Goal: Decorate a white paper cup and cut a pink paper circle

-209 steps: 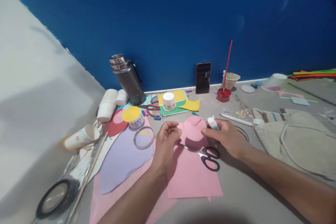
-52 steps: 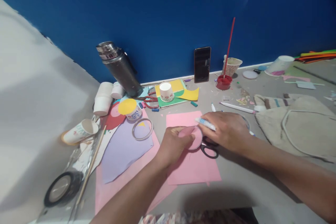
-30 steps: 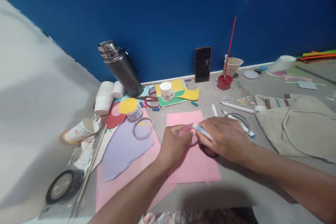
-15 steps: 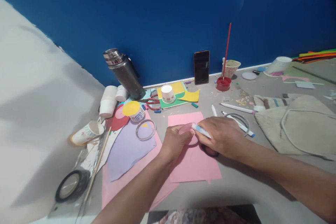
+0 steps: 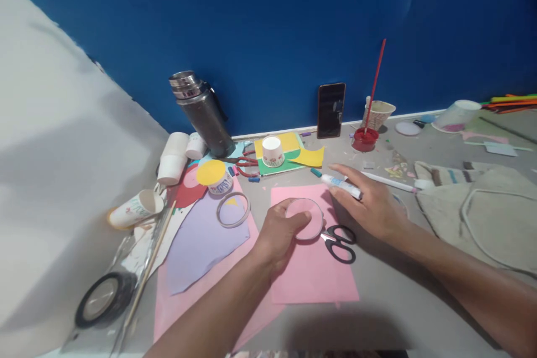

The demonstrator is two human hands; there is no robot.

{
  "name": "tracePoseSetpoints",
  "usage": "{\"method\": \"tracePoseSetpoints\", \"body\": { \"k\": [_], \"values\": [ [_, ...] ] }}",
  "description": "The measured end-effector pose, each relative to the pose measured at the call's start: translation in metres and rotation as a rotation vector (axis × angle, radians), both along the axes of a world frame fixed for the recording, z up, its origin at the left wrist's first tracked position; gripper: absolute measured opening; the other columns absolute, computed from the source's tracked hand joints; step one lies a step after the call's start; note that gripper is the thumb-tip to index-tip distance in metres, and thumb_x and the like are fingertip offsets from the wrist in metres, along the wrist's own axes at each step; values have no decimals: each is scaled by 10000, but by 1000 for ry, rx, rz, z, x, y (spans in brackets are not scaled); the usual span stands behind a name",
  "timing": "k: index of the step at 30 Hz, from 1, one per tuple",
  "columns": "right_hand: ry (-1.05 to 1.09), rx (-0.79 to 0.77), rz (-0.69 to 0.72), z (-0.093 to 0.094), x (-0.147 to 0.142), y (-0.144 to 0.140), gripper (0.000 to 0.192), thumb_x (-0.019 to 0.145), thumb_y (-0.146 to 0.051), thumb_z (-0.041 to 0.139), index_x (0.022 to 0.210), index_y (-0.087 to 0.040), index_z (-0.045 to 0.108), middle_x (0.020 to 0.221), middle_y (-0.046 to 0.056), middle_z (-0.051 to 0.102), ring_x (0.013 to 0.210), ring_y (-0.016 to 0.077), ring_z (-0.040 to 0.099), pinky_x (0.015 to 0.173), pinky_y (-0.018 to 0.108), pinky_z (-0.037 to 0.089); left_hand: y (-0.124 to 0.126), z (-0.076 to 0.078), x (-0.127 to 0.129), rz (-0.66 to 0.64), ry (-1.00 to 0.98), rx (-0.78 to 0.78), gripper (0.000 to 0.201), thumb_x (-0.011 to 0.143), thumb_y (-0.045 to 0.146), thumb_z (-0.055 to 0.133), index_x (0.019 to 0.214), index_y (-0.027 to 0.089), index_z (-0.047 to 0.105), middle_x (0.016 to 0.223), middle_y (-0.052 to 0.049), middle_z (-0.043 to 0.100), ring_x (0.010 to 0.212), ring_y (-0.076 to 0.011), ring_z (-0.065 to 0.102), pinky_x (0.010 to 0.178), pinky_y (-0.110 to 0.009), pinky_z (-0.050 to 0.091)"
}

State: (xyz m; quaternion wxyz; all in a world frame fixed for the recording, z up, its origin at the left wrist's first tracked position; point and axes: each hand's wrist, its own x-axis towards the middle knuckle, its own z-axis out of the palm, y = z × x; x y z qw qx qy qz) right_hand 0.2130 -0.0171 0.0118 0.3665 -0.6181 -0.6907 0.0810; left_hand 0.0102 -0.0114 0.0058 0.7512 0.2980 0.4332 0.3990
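My left hand presses a round pink disc with a thin grey rim onto a pink paper sheet, its thumb on top. Off to the right, my right hand has a white tube with blue print between thumb and fingers, held clear of the disc. Whether the tube is a glue or a marker I cannot tell. Black-handled scissors lie beside the disc, their blades partly hidden under it. A teal cap sits near the tube's tip.
Left are lilac paper, a ring, a yellow-topped cup and a tape roll. Behind stand a flask, a white cup, a phone and a red pot. A cloth bag lies right.
My right hand has moved the white tube away from the disc, up and to the right. The scissors, mostly covered before, are now in plain view. My left hand keeps the disc.
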Motion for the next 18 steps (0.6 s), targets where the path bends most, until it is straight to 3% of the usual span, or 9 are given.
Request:
{"method": "tracePoseSetpoints", "body": {
  "k": [2,6,9,14,18],
  "values": [
    [124,-42,45,2,1,2,386,997,-344,578,1337,-242,730,1201,101,824,915,261,793,707,346,590,0,2,-1,1,-12,-16,428,664,242,909,1028,105,729,873,-124,798,746,-262,768,809,-426,612],
    [359,-230,89,3,5,8,394,971,-360,618,1314,-221,751,849,42,815,530,172,670,502,297,527,2,1,-2,44,-6,-9,381,728,299,867,1023,113,713,922,-148,802,776,-270,773,777,-425,626],
    [485,-331,129,3,5,7,457,987,-432,611,1379,-201,661,804,24,795,527,166,671,484,281,524,4,0,-3,73,-7,-16,343,747,299,846,1014,122,722,935,-147,803,839,-282,774,811,-437,628],
    [325,-311,100,4,-4,-7,318,1024,-472,557,1234,-245,629,794,-3,800,572,172,721,540,269,537,5,1,-2,84,-22,6,300,751,292,829,982,118,749,931,-125,799,921,-273,757,898,-409,593],
    [133,-211,192,1,-14,-17,177,1013,-373,580,1112,-259,672,959,15,843,647,177,780,588,269,534,3,-1,-1,63,6,41,388,726,262,840,1083,127,771,928,-93,790,887,-240,721,882,-376,553]
  ]
}}
